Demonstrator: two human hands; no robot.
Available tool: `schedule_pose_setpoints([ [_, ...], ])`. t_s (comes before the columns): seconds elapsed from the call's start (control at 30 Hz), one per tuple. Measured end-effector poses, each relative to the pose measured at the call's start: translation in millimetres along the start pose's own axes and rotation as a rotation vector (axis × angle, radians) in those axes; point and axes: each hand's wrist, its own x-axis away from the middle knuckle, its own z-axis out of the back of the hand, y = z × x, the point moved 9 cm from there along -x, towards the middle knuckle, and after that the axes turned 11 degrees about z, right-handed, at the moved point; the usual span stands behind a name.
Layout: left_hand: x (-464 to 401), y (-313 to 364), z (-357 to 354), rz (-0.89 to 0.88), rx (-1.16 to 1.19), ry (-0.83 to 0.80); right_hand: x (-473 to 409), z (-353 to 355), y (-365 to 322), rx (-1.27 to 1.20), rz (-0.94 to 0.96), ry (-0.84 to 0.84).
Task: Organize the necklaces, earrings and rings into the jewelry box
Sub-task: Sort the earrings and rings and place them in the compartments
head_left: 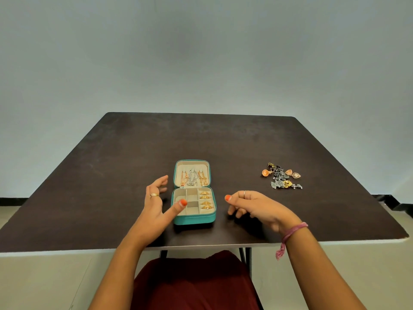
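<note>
A teal jewelry box (194, 218) lies open on the dark table near me. Its raised lid holds hanging necklaces (192, 178) in gold and silver. Several gold rings (205, 199) fill the right-hand slots of the tray; the other cream compartments look bare. A pile of earrings (282, 176) lies loose on the table to the right. My left hand (156, 199) hovers beside the box's left edge, fingers relaxed, thumb over the tray, holding nothing. My right hand (250, 205) hangs just right of the box with fingers loosely curled and nothing visible in them.
The dark table (111, 175) stretches wide around the box, its front edge close to my lap. A pale wall stands behind it. My right wrist wears a pink thread band (292, 231).
</note>
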Motion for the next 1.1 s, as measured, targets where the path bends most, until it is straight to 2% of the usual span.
schedule_pose_setpoints([
  [0.27,-18,61,-13,-0.126,-0.001,0.135,7,56,21,0.094,-0.014,0.061],
  [0.43,-26,110,-55,-0.215,0.034,0.186,14,100,36,0.106,-0.028,0.120],
  [0.57,-32,126,-110,-0.212,0.072,0.108,22,148,43,0.081,0.033,0.315],
  [0.73,-51,109,-180,-0.126,0.029,-0.037,30,202,50,0.020,0.163,0.617],
  [0.83,-61,99,-199,-0.073,0.046,-0.037,29,226,64,0.079,0.206,0.761],
  [0.93,-71,98,-209,-0.080,0.014,-0.005,25,238,76,0.217,0.199,0.799],
  [1.1,-83,108,-223,-0.141,-0.249,0.068,19,242,84,0.296,0.187,0.825],
])
